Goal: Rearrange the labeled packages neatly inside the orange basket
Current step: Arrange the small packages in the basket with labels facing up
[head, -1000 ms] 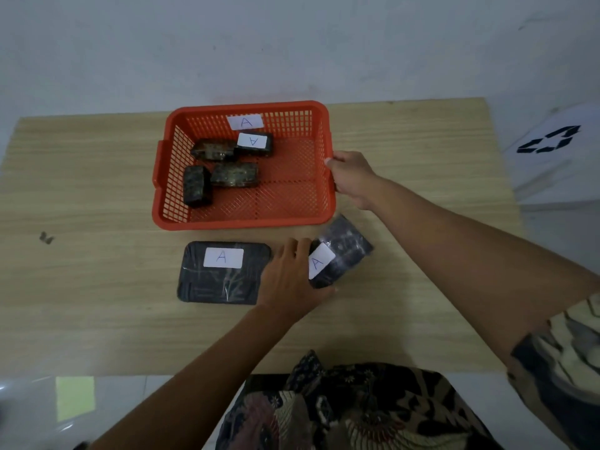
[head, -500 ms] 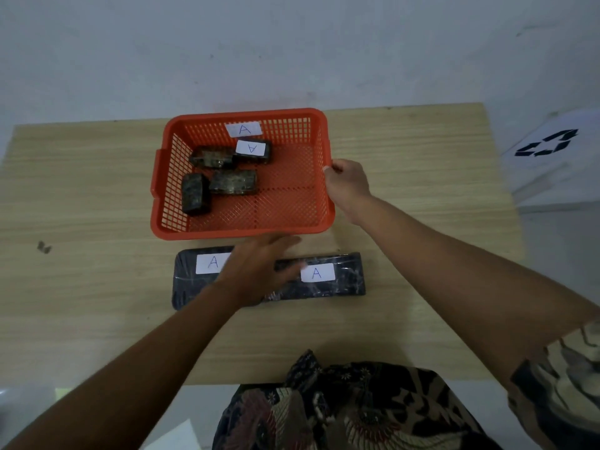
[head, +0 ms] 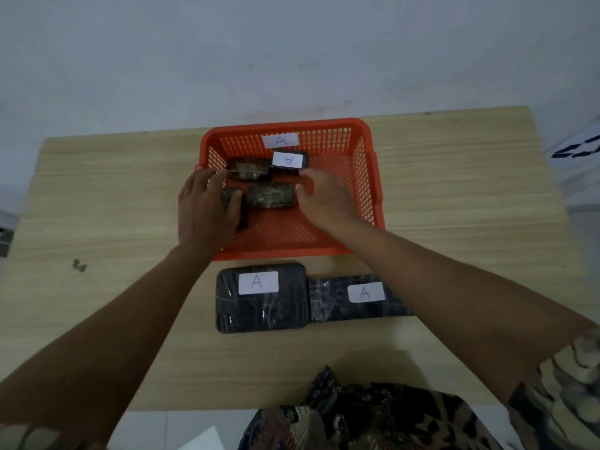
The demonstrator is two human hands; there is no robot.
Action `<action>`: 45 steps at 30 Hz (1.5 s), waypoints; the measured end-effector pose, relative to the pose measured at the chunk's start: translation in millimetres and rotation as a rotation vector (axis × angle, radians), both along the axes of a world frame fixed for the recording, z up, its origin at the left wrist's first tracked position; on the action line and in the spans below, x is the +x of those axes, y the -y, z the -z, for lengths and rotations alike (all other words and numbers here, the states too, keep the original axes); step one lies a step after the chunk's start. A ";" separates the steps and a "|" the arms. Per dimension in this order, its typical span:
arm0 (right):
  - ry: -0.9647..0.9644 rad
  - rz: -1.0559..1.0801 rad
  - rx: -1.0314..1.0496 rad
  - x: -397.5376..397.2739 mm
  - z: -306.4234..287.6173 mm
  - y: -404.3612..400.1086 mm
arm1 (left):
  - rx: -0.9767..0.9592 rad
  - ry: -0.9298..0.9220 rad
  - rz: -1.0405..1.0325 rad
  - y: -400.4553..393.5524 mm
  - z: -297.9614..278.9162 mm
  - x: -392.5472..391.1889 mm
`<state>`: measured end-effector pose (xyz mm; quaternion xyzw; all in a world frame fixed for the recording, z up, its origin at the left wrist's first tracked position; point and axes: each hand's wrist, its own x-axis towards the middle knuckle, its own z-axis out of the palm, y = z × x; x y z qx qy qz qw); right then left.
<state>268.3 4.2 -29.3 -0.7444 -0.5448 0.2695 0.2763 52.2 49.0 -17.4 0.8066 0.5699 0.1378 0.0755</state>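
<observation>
- The orange basket (head: 368,186) sits on the wooden table (head: 454,196), toward its far edge, with a white label marked "A" (head: 281,140) on its far mesh wall.
- Four small dark packages lie in the left half of the basket; its right half shows bare mesh.
- The far-left package (head: 248,169) lies crosswise; just beside it on the right is a package with a white "A" label (head: 289,160), the letter upside down from this view.
- Nearer the camera lies a brownish wrapped package (head: 271,195), and left of it a fourth package (head: 231,198), mostly covered by the left hand.
- The left hand (head: 206,206) reaches over the basket's left rim, fingers loosely spread and laid over that fourth package; whether it grips the package I cannot tell.
- The right hand (head: 324,198) is inside the basket, fingers curved and apart, thumb tip near the right end of the brownish package; whether they touch I cannot tell.
- On the table in front of the basket lie two larger black wrapped packages, touching side by side: a broad rounded package (head: 263,306) on the left and a long narrow package (head: 337,300) on the right, partly hidden by the right forearm.
- Each bears a white "A" label.
- A small dark scrap (head: 79,265) lies on the table's left side.
</observation>
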 end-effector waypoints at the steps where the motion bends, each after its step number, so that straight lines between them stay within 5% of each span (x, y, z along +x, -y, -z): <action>1: 0.018 -0.027 -0.030 -4.2 4.9 -3.9 | -0.007 0.022 -0.004 -3.4 4.2 -4.9; 8: 0.207 -0.342 -0.062 -18.2 33.6 -22.1 | -0.195 0.295 -0.185 -16.1 27.5 -22.2; 19: 0.229 -0.368 -0.037 -27.3 52.0 -30.9 | -0.221 0.401 -0.289 -25.0 35.2 -26.4; 24: -0.093 -0.228 -0.238 -25.0 37.9 -28.2 | -0.220 0.402 -0.286 -24.3 33.3 -25.8; 29: -1.029 -0.013 -0.652 -9.4 15.1 -4.4 | -0.240 0.405 -0.286 -24.2 33.3 -26.9; 32: -1.289 0.019 -0.693 -4.4 10.5 9.7 | -0.245 0.407 -0.270 -23.0 33.2 -27.5; 40: -1.102 0.081 -0.480 -7.0 -5.9 3.7 | -0.257 0.451 -0.255 -20.8 32.3 -26.9; 45: -0.492 -0.120 -0.500 -2.6 -0.1 -1.0 | -0.259 0.440 -0.268 -20.8 33.2 -26.7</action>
